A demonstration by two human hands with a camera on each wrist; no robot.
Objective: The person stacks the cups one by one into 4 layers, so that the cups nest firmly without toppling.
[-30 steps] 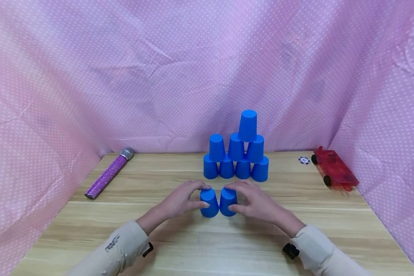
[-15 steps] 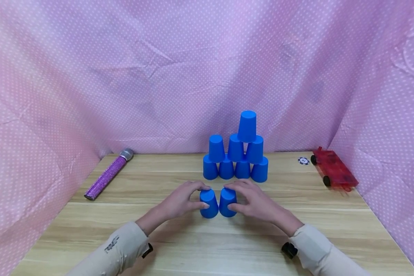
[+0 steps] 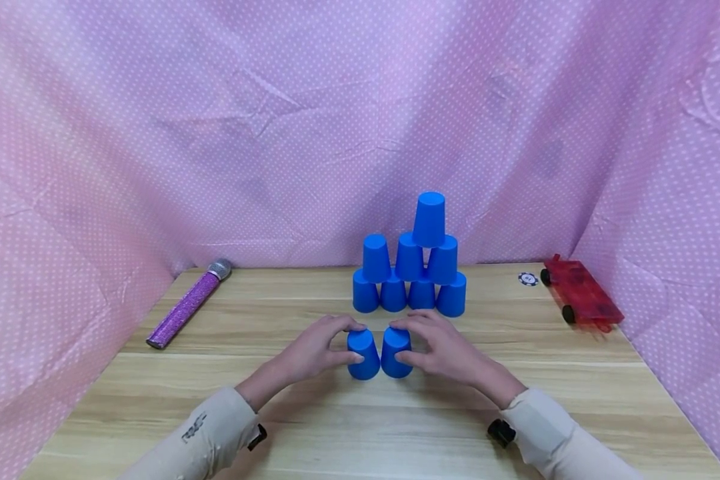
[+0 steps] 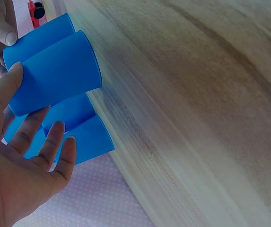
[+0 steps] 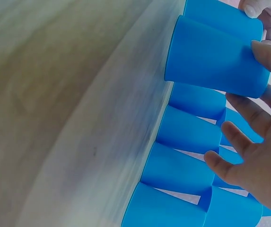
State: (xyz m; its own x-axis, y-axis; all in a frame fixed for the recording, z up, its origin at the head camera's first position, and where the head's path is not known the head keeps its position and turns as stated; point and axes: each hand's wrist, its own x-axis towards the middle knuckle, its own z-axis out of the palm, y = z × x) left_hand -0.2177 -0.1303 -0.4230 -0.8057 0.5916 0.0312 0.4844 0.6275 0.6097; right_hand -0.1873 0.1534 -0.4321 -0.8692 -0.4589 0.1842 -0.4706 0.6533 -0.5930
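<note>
In the head view two blue plastic cups stand upside down side by side on the table, bases up. My left hand [image 3: 312, 347] grips the left cup [image 3: 365, 363], thumb on its near side and fingers over the top edge. The right cup [image 3: 393, 362] is held the same way by my right hand [image 3: 447, 347]. In the left wrist view, thumb and forefinger pinch the base end of the left cup [image 4: 59, 71], other fingers spread. The right wrist view has the right cup [image 5: 213, 56] pinched likewise, its rim at the tabletop.
Behind the hands rises a stack of upside-down blue cups [image 3: 422, 295] in three tiers, a single cup [image 3: 429, 220] on top. A glittery purple microphone [image 3: 186, 307] lies left. At right are a poker chip [image 3: 528, 279] and a red toy car [image 3: 585, 293]. Pink dotted cloth [image 3: 276, 133] surrounds the table [image 3: 360, 433].
</note>
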